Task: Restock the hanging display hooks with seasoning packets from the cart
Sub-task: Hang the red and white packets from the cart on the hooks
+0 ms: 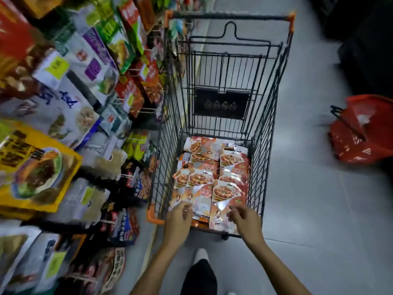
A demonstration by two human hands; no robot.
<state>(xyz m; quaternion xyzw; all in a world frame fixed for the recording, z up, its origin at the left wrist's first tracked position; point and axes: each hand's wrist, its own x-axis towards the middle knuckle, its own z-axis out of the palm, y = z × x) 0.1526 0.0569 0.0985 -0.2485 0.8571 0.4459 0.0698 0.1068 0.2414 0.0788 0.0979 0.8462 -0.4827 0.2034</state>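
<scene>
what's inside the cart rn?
Overlapping red-orange seasoning packets cover the cart floor; nothing else shows. Lower layers are hidden under the top ones, and the left hand and right hand cover the nearest packets.

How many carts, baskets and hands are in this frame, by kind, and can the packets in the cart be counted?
Shopping cart: 1
Red basket: 1
Hands: 2 (left hand, right hand)
Total: 4
Seasoning packets in the cart: not tallied, they overlap in a pile and no exact count can be made.
</scene>
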